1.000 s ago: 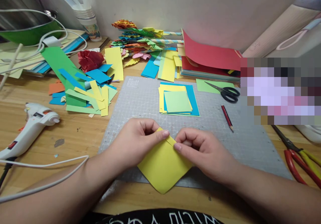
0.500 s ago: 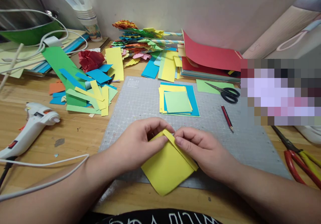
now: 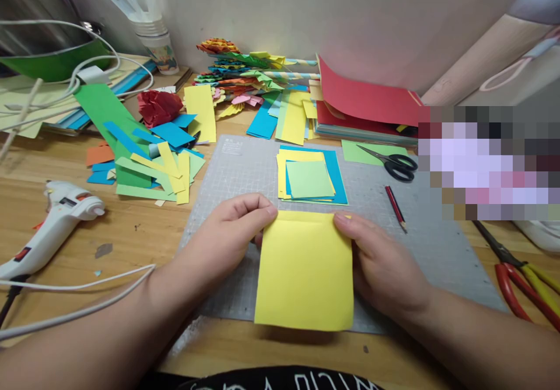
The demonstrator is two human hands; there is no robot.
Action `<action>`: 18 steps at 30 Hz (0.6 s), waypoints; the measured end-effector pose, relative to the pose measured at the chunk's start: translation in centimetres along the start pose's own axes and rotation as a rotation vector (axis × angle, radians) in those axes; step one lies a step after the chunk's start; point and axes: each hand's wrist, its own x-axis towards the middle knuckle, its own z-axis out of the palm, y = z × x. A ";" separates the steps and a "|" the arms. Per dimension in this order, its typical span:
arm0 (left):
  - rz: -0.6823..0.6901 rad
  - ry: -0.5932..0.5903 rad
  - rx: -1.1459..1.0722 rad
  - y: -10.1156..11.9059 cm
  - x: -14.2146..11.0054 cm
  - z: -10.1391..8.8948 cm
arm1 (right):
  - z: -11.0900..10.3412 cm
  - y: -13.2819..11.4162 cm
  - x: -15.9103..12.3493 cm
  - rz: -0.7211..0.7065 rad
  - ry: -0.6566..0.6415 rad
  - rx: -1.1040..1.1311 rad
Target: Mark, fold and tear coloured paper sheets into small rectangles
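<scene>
Between my two hands a yellow sheet of paper (image 3: 305,273) is held up, with a crease running along its top edge. My left hand (image 3: 240,221) pinches the top left corner between thumb and fingers. At the top right corner my right hand (image 3: 380,256) grips the paper, thumb in front and fingers mostly hidden behind. The sheet hangs over the near part of the grey cutting mat (image 3: 236,186). Just beyond it lies a stack of paper squares, light green (image 3: 310,179) on top of yellow and blue (image 3: 336,174).
Black scissors (image 3: 396,164) and a pencil (image 3: 396,208) lie to the right, with red-and-yellow-handled pliers (image 3: 520,273) farther out. A glue gun (image 3: 52,224) and paper strips (image 3: 161,171) are at left. Paper flowers (image 3: 245,72) and red sheets (image 3: 367,90) line the wall.
The yellow paper has turned from a diamond angle to upright and lies flatter, its folded edge now at the top. My hands have moved apart to its two upper corners.
</scene>
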 end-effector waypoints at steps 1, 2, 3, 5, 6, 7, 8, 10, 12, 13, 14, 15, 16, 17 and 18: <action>-0.004 0.009 -0.012 0.0 0.0 0.0 | 0.1 -0.1 0.0 -0.012 0.003 -0.015; -0.009 0.019 -0.022 0.0 -0.1 0.0 | 0.2 -0.2 0.0 -0.024 0.005 -0.029; -0.012 0.030 -0.029 -0.1 -0.1 0.0 | 0.3 -0.2 0.0 -0.031 0.001 -0.039; -0.010 0.046 -0.030 -0.1 -0.1 0.0 | 0.3 -0.3 -0.1 -0.033 -0.008 -0.041; -0.005 0.052 -0.027 -0.1 -0.1 0.0 | 0.3 -0.4 -0.2 -0.036 -0.008 -0.041; 0.001 0.055 -0.022 0.0 -0.1 0.0 | 0.3 -0.4 -0.3 -0.048 -0.001 -0.045; 0.006 0.056 -0.015 0.0 -0.1 0.0 | 0.2 -0.4 -0.3 -0.064 0.011 -0.057; 0.016 0.062 -0.001 0.0 -0.1 0.1 | 0.1 -0.4 -0.5 -0.104 0.048 -0.083; 0.034 0.071 0.015 0.0 -0.1 0.1 | 0.0 -0.4 -0.5 -0.134 0.079 -0.095; 0.051 0.080 0.024 -0.1 -0.1 0.1 | 0.0 -0.4 -0.4 -0.139 0.087 -0.094; 0.071 0.091 0.035 -0.1 0.0 0.0 | 0.1 -0.4 -0.4 -0.141 0.089 -0.088; 0.096 0.105 0.048 -0.2 0.0 0.0 | 0.1 -0.4 -0.3 -0.143 0.084 -0.078; 0.123 0.120 0.066 -0.2 0.0 0.0 | 0.2 -0.4 -0.3 -0.143 0.075 -0.067; 0.161 0.140 0.092 -0.3 0.0 0.0 | 0.2 -0.4 -0.2 -0.140 0.064 -0.056; 0.211 0.163 0.130 -0.3 0.0 0.0 | 0.2 -0.4 -0.2 -0.128 0.052 -0.049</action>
